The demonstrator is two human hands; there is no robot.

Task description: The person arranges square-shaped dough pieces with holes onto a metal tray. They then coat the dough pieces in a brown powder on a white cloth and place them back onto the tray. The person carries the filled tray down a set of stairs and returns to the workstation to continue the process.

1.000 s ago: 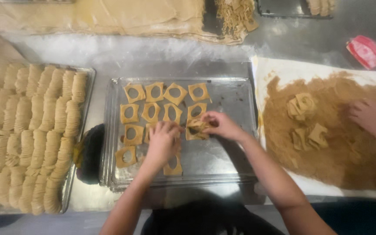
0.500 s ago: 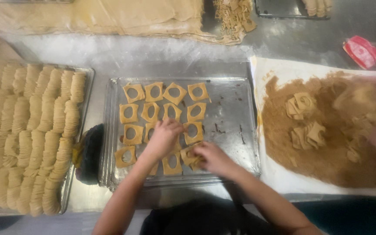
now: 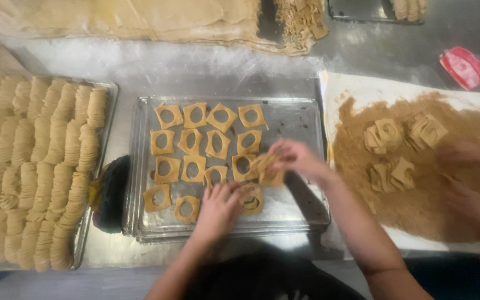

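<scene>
A metal baking tray (image 3: 301, 122) holds rows of tan dough squares with round holes (image 3: 195, 141). My left hand (image 3: 218, 208) rests flat on the tray's front row, fingers on a square beside another holed piece (image 3: 253, 201). My right hand (image 3: 298, 158) hovers over the tray's right middle, pinching a small stack of dough squares (image 3: 265, 168).
A tray of stacked ridged dough discs (image 3: 34, 166) fills the left. On the right, white paper (image 3: 362, 89) carries brown crumb (image 3: 434, 189) and dough stacks (image 3: 384, 136); another person's hands (image 3: 470, 183) work there. A dark cloth (image 3: 111, 194) lies between the trays, a red object (image 3: 465, 66) far right.
My right hand dipped to the tray's front row, then rose back to the right middle with the stack. My left hand slid toward the front row. The other person's hands shifted right.
</scene>
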